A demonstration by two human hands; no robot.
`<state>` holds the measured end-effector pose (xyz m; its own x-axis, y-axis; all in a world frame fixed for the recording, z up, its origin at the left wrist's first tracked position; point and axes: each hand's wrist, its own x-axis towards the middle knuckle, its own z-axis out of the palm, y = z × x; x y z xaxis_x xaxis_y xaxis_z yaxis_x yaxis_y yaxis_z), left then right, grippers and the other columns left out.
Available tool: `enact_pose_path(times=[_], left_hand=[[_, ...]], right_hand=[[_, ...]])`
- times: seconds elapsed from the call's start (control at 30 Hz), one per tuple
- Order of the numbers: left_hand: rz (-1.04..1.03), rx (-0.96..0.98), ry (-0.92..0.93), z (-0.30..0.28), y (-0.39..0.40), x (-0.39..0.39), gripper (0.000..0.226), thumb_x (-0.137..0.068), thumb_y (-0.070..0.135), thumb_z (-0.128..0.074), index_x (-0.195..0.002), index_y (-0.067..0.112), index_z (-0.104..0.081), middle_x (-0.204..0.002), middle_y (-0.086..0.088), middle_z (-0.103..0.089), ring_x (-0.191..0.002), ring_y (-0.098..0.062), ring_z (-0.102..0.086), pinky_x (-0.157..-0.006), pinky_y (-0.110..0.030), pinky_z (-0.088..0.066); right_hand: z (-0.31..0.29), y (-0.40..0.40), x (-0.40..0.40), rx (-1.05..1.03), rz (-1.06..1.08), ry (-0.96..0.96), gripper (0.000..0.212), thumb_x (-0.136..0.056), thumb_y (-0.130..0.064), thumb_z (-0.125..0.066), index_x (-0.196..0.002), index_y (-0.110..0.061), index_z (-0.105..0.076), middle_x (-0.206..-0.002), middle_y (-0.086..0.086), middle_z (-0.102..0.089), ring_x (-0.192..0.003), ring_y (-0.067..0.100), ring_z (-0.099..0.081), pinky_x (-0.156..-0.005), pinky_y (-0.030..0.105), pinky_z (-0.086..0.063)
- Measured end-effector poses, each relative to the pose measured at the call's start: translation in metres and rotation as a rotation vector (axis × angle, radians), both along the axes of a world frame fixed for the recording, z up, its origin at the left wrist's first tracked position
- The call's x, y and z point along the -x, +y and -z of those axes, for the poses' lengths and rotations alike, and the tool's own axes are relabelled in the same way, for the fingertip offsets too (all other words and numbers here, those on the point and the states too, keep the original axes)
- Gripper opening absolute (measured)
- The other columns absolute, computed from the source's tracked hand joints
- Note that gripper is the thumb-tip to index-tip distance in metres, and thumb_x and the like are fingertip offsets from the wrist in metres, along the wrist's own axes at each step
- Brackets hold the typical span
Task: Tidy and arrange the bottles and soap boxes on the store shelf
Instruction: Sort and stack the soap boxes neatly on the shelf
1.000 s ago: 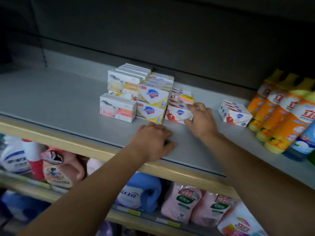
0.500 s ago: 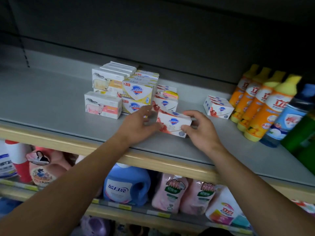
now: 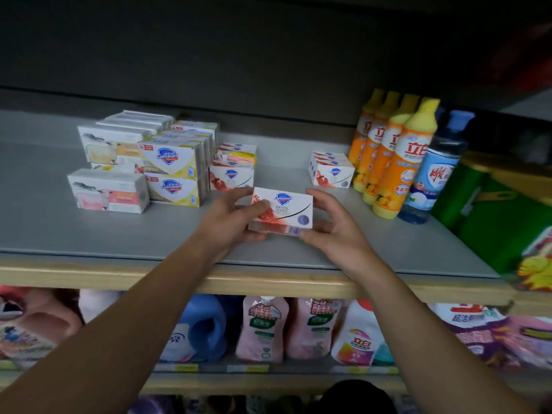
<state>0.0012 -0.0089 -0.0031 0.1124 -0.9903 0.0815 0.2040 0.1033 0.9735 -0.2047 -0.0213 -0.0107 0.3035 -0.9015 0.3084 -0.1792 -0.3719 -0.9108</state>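
Note:
Both hands hold a white and red soap box (image 3: 283, 209) just above the grey shelf (image 3: 89, 234), its printed face tilted toward me. My left hand (image 3: 233, 215) grips its left end and my right hand (image 3: 331, 222) grips its right end. Behind and to the left stands a cluster of stacked soap boxes: pink and cream ones (image 3: 109, 189), yellow ones (image 3: 173, 171), and red and white ones (image 3: 231, 173). Another small stack of red and white boxes (image 3: 331, 170) stands apart near the orange bottles (image 3: 391, 156).
A blue-capped bottle (image 3: 433, 174) stands right of the orange bottles, then green packs (image 3: 501, 216) at the far right. The shelf's wooden front lip (image 3: 119, 276) runs below my wrists. The lower shelf holds detergent jugs and pink pouches (image 3: 263, 330).
The red and white box came out of the cluster, toward the front of the shelf. My left hand joined my right on it, and together they lifted and tilted it.

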Motion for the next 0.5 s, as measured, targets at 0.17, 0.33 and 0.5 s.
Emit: enact_pose_path(times=[0.17, 0.33, 0.5], left_hand=[[0.092, 0.071, -0.063, -0.002, 0.006, -0.007, 0.017, -0.083, 0.037, -0.066, -0.099, 0.034, -0.071, -0.073, -0.013, -0.070, -0.053, -0.024, -0.064, -0.052, -0.032, -0.055], [0.052, 0.076, -0.232, -0.001, 0.011, 0.000, 0.032, -0.085, 0.050, -0.063, -0.077, 0.019, -0.065, -0.058, -0.018, -0.064, -0.045, -0.024, -0.059, -0.042, -0.026, -0.047], [0.029, 0.069, -0.233, -0.002, 0.012, 0.001, 0.033, -0.087, 0.049, -0.063, -0.081, 0.017, -0.064, -0.060, -0.019, -0.065, -0.048, -0.027, -0.058, -0.045, -0.027, -0.048]], right_hand=[[-0.001, -0.002, -0.001, -0.165, 0.063, -0.243, 0.022, -0.091, -0.017, -0.067, -0.114, -0.018, -0.065, -0.100, 0.012, -0.069, -0.072, 0.017, -0.067, -0.064, 0.025, -0.054], [-0.004, -0.001, -0.004, -0.181, 0.179, -0.149, 0.052, -0.077, -0.069, -0.053, -0.084, -0.022, -0.075, -0.068, 0.006, -0.070, -0.048, 0.015, -0.058, -0.041, 0.022, -0.041], [-0.003, 0.000, -0.006, -0.164, 0.194, -0.154, 0.050, -0.079, -0.065, -0.053, -0.085, -0.021, -0.075, -0.069, 0.006, -0.071, -0.048, 0.015, -0.057, -0.040, 0.022, -0.040]])
